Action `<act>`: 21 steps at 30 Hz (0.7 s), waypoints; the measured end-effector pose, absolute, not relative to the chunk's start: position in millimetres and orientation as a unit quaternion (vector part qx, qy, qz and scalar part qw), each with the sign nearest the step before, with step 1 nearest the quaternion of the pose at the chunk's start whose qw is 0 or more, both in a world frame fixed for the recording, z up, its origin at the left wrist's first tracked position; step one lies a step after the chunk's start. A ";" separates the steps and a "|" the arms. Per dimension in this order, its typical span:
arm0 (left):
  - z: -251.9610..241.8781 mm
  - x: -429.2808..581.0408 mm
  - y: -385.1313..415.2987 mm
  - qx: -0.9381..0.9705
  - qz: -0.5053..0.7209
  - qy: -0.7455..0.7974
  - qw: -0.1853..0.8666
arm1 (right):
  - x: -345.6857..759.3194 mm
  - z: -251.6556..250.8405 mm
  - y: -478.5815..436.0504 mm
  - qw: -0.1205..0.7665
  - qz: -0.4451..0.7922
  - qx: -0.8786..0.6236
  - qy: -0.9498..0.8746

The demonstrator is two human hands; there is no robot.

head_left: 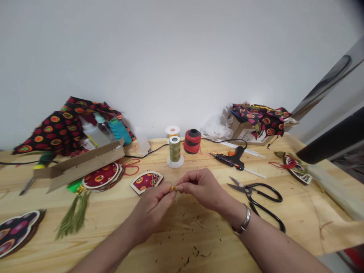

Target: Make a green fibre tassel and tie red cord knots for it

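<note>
Over the middle of the table, my left hand [155,206] pinches a small yellow piece [173,188] between thumb and finger; it is too small to tell whether it is a bead or a knot of cord. Against its right side are the fingertips of my right hand [200,187], closed in a pinch, and whatever they grip is hidden. A silver bangle [245,220] circles the right wrist. Just behind my left hand lies a fan-shaped wooden-framed ornament [143,182] with dark red patterned fabric. Black-handled scissors [250,191] lie open to the right of my right hand.
Behind my hands stand an olive thread spool [174,149] and a red thread cone [192,142]. A black glue gun [231,158] lies back right. On the left are a cardboard tray [85,163], round ornaments [102,176] and a green tassel [72,216]. Dark scraps litter the near table.
</note>
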State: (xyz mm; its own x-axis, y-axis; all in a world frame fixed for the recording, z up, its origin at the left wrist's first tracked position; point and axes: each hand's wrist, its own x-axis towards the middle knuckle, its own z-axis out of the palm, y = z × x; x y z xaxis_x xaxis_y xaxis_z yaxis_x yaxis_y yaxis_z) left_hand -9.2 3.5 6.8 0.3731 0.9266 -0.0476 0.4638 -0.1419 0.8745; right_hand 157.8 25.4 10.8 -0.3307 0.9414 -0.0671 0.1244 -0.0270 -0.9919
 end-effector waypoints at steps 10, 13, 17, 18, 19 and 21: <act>8.9 -11.8 3.7 0.722 0.240 0.486 0.430 | 157.0 12.8 19.8 0.383 0.366 -0.429 -0.731; 9.0 -11.8 4.0 0.726 0.237 0.491 0.418 | 157.4 11.2 18.6 0.380 0.337 -0.433 -0.744; 8.2 -11.8 4.0 0.729 0.229 0.494 0.415 | 158.0 8.3 17.3 0.366 0.299 -0.418 -0.776; 8.0 -11.8 4.2 0.730 0.231 0.496 0.411 | 158.3 8.2 17.1 0.360 0.283 -0.412 -0.788; 7.8 -11.7 4.5 0.731 0.229 0.497 0.408 | 158.7 8.4 17.0 0.353 0.265 -0.405 -0.801; 7.3 -11.4 5.4 0.733 0.226 0.500 0.403 | 159.6 10.1 16.5 0.337 0.222 -0.393 -0.826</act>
